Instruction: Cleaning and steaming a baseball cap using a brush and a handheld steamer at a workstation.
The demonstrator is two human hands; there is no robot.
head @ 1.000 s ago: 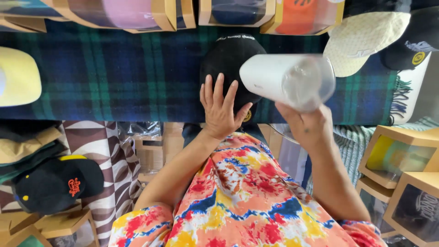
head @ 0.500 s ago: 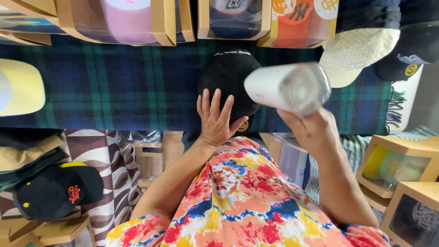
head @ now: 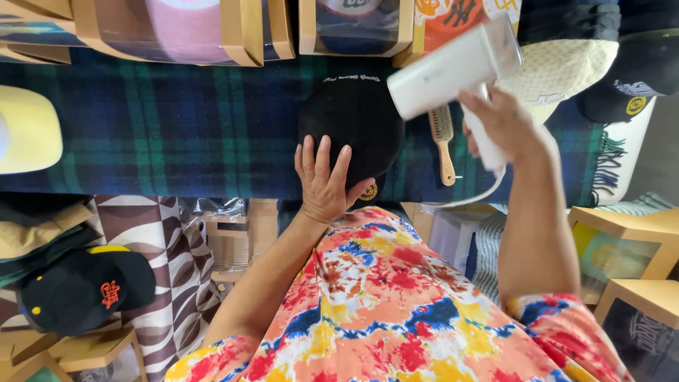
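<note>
A black cap [head: 351, 126] lies on a dark green and blue plaid cloth [head: 177, 127]. My left hand [head: 323, 182] rests flat on the cap's near edge, fingers spread. Up above the cloth, my right hand [head: 502, 126] grips the handle of a white hair dryer [head: 453, 69], its barrel pointing left over the cap's right side. A white cord hangs down from the handle. A wooden brush [head: 443, 141] lies on the cloth just right of the cap.
Cardboard boxes with caps [head: 240, 28] line the far edge of the cloth. A yellow cap [head: 25, 131] lies at the left, a cream cap [head: 566, 71] and a black one [head: 622, 85] at the right. Another black cap [head: 78, 286] sits on boxes at lower left.
My right hand has swung the dryer up and to the right, turning its barrel from nearly end-on toward me to pointing left. The brush is now uncovered. My left hand stays on the cap.
</note>
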